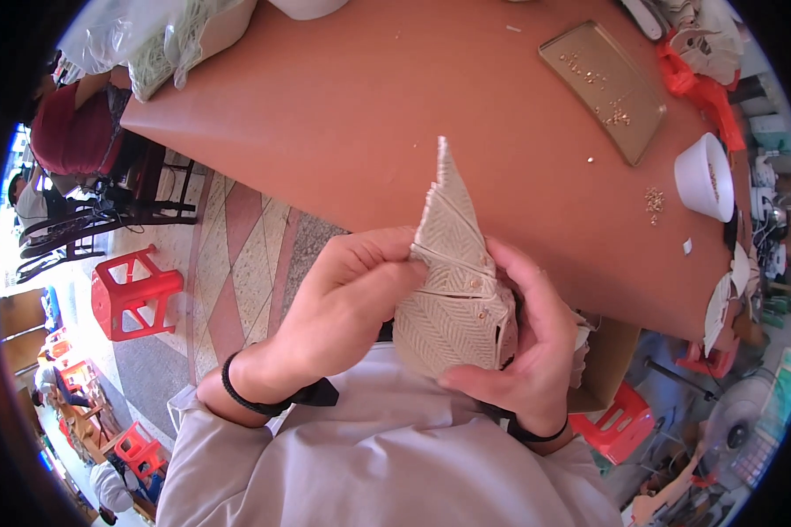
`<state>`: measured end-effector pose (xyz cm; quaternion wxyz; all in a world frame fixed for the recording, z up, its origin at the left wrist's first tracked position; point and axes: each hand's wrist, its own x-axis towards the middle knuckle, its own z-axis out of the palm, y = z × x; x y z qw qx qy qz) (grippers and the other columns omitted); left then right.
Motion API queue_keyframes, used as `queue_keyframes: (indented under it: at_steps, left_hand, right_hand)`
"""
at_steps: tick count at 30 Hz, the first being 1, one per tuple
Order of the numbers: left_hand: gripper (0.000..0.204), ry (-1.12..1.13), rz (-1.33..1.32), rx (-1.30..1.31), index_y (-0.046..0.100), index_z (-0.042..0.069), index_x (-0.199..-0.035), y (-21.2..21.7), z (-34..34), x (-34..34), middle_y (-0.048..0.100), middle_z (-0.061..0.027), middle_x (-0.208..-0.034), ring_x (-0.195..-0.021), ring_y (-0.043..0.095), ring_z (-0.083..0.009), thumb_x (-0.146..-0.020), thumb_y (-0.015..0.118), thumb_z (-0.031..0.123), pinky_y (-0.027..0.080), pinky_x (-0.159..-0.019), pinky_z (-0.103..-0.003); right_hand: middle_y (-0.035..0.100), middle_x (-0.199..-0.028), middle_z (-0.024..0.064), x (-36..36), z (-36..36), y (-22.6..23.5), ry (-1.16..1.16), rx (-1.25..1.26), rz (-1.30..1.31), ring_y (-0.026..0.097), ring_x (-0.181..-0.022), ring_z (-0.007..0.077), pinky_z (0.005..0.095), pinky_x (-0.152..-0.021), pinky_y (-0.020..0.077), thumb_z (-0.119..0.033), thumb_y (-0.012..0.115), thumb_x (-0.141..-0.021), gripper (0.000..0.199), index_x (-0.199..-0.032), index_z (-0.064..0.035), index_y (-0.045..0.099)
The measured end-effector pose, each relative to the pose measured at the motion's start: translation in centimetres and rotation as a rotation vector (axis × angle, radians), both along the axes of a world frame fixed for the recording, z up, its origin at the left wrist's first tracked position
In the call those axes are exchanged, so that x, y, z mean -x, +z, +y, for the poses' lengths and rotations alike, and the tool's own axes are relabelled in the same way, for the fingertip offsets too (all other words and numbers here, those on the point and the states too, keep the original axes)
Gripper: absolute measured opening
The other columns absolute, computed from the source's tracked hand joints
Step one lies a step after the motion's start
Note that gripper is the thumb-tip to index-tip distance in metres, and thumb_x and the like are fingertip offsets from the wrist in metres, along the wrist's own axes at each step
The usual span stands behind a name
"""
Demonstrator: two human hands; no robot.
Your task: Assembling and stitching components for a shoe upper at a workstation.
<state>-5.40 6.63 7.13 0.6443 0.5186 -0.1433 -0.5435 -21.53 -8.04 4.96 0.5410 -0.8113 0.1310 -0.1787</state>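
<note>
Between my hands, at the table's near edge, is a beige herringbone-textured piece [448,329] with a long pointed end sticking up. Small gold-coloured studs and narrow strap-like bands show across its middle. My left hand [347,294] pinches its left edge between thumb and bent fingers. My right hand [540,342] wraps round the right side, thumb low on the front and fingers behind. Part of the piece's right side and back is hidden by that hand.
A brown-orange table [369,132] spreads ahead. On it are a metal tray [646,114] with gold studs, a loose stud pile [654,202], a white tub [696,180] and a red plastic bag [707,98]. A cardboard box [608,373] stands right; a red stool [119,299] left.
</note>
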Motion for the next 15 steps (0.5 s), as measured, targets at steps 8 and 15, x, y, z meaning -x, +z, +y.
queue_keyframes:
  at_steps: [8,15]
  left_hand:
    - [0.069,-0.191,-0.362,0.348,0.044,-0.011,-0.157,1.1,-2.9,0.4,0.05,-0.0296,-0.156,-0.141,0.053,-0.0372,-0.096,0.057,0.019,0.039,-0.12,-0.047]
    - [0.062,-0.293,-1.387,0.232,0.061,-0.007,-0.138,-1.2,-6.2,3.9,0.035,-0.0292,-0.168,-0.148,0.044,-0.045,-0.085,0.069,0.025,0.029,-0.124,-0.063]
  right_hand:
    - [0.051,-0.157,0.0263,0.4,-1.9,0.4,-0.104,-0.826,-0.266,0.051,-0.146,0.0326,0.0456,-0.123,0.0387,-0.061,0.088,-0.082,0.121,-0.16,0.0147,0.034]
    - [0.053,-0.157,0.0247,2.5,-6.3,0.2,-0.106,-0.766,-0.173,0.051,-0.147,0.0326,0.046,-0.123,0.0382,-0.086,0.046,-0.096,0.115,-0.158,0.011,0.041]
